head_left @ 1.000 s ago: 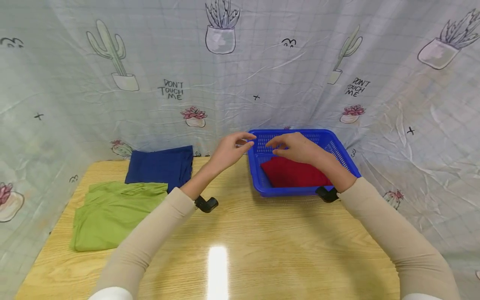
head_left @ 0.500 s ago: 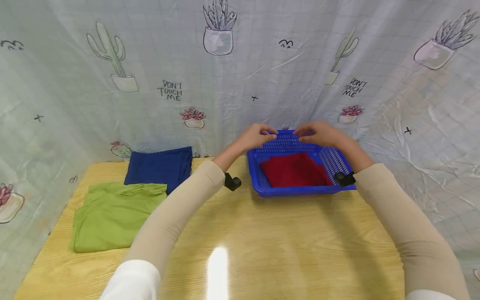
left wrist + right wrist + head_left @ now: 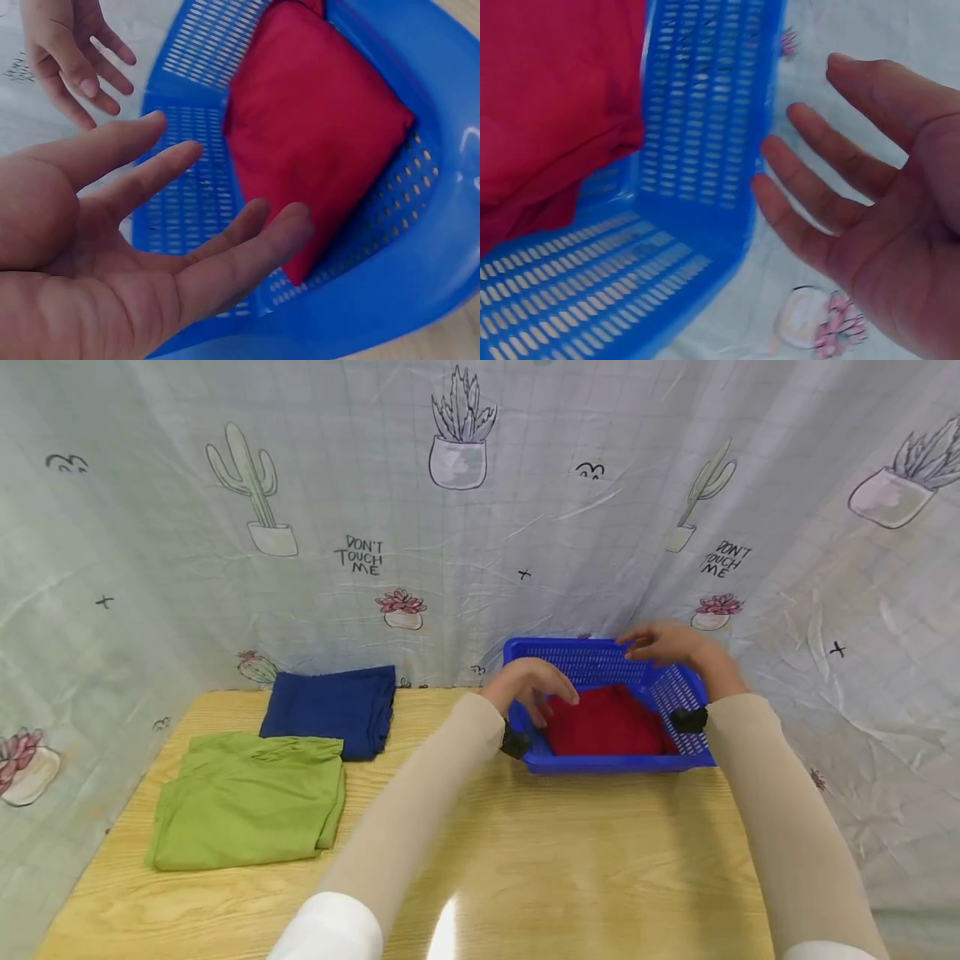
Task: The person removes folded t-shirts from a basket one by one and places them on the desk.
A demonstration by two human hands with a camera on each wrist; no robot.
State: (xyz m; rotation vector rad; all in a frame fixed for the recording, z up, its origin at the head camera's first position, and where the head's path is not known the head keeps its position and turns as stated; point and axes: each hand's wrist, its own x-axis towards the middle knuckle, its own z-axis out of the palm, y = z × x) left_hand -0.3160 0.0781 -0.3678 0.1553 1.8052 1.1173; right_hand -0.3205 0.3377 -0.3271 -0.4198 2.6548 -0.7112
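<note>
A folded red cloth point(image 3: 607, 724) lies inside the blue plastic basket point(image 3: 615, 766) at the table's back right. Over the basket's left side hangs my left hand point(image 3: 531, 685), fingers spread and pointing down near the cloth. The left wrist view shows this hand point(image 3: 142, 232) holding nothing, with the red cloth point(image 3: 315, 120) just beyond its fingertips. Above the basket's back right corner is my right hand point(image 3: 663, 645), its fingers relaxed and holding nothing. In the right wrist view this hand point(image 3: 877, 180) is beside the perforated basket wall point(image 3: 701, 105).
At the left of the wooden table point(image 3: 570, 860) lie a folded green cloth point(image 3: 251, 802) and a folded dark blue cloth point(image 3: 326, 706), close together. A curtain with cactus prints point(image 3: 480, 543) hangs behind the table and along its sides.
Both hands have moved right. The left hand has gone over the basket and turned its fingers downward; the right hand has shifted toward the back right corner. The red cloth stays in the basket.
</note>
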